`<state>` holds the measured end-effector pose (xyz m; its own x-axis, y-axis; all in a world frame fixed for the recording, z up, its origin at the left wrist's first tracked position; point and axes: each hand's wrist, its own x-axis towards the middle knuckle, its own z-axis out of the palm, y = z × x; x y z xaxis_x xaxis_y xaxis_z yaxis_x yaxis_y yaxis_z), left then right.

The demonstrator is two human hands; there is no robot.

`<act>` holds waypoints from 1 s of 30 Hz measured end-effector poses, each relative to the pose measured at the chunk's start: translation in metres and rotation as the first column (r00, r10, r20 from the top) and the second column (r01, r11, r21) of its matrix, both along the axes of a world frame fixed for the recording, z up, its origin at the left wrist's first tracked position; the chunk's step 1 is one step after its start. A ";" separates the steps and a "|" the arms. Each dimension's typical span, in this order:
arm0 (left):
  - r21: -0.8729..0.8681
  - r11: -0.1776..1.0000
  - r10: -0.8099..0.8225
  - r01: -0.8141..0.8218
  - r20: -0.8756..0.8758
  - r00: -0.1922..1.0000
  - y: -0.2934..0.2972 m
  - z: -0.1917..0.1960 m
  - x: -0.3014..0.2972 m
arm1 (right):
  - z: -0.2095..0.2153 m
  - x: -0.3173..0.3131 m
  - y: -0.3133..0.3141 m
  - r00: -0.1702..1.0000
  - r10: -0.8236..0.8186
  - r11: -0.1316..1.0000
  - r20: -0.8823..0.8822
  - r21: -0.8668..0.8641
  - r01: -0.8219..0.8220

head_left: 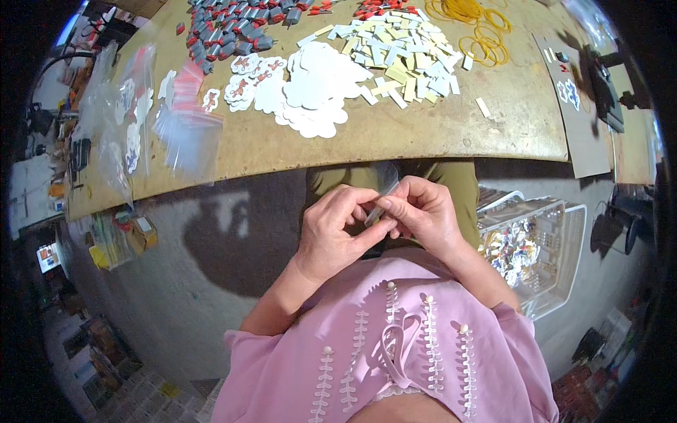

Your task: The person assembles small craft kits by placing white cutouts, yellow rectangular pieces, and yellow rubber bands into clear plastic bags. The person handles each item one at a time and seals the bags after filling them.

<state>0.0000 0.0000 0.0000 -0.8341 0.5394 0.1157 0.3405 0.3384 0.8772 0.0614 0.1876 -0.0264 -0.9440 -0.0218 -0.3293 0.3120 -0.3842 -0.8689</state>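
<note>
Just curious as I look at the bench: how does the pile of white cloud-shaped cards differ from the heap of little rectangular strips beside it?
The cloud-shaped cards are broad with scalloped edges; the strips are small and straight-edged. The cards are all white, while the strips mix white and pale yellow. The cards overlap in flat stacks; the strips lie scattered at all angles. Both rest on the worn tabletop, away from either hand.

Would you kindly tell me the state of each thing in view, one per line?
Left hand: closed on the small clear bag, in the lap.
Right hand: pinching the same bag.
Small clear bag: held between both hands, tilted.
White cutouts: piled flat on the table.
Paper strips: scattered in a heap.
Rubber bands: loose.
White basket: on the floor, partly filled.
</note>
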 end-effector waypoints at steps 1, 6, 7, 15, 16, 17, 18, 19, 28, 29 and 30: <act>0.013 1.000 0.012 -0.012 0.011 1.000 0.003 -0.002 0.001 | 0.002 0.000 -0.002 1.000 -0.022 0.998 -0.002 0.066 0.022; -0.008 1.000 0.008 -0.008 -0.076 0.997 0.004 -0.012 -0.001 | 0.006 0.000 -0.004 1.000 -0.025 0.978 0.006 0.208 0.023; -0.041 0.999 0.006 -0.011 -0.113 0.994 0.004 -0.011 -0.001 | 0.006 0.000 -0.002 1.000 0.004 0.970 0.028 0.243 -0.011; -0.093 0.974 0.190 -0.207 -0.167 0.968 0.008 -0.015 -0.007 | 0.009 0.003 0.001 0.987 0.080 0.947 0.138 0.298 -0.118; -0.100 0.982 0.132 -0.162 -0.254 0.958 0.006 -0.014 -0.008 | 0.007 0.004 0.001 0.986 0.088 0.947 0.141 0.295 -0.127; -0.110 0.987 0.074 -0.117 -0.338 0.938 0.005 -0.012 -0.009 | 0.006 0.005 0.001 0.985 0.096 0.947 0.144 0.292 -0.135; -0.147 0.988 -0.019 -0.041 -0.386 0.922 0.001 -0.009 -0.010 | 0.008 0.003 0.001 0.985 0.084 0.946 0.151 0.299 -0.127; -0.188 0.982 -0.112 0.033 -0.428 0.897 -0.002 -0.006 -0.010 | 0.013 0.001 0.001 0.985 0.072 0.945 0.158 0.305 -0.118; -0.211 0.945 -0.315 0.249 -0.393 0.864 -0.020 -0.008 -0.015 | 0.026 0.002 0.017 0.874 0.171 0.544 -0.455 0.783 0.301; -0.207 0.943 -0.324 0.261 -0.396 0.859 -0.022 -0.005 -0.017 | 0.032 -0.005 0.020 0.678 0.381 0.499 -0.629 0.757 0.422; -0.201 0.939 -0.340 0.280 -0.398 0.852 -0.024 0.000 -0.019 | 0.042 -0.004 0.018 0.677 0.464 0.459 -0.572 0.809 0.368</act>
<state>-0.0185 -0.0237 0.0004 -0.5085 0.7965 0.3270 0.7725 0.2544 0.5818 0.0574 0.2056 0.0157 -0.8570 -0.1980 0.4758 -0.4838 0.6272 -0.6104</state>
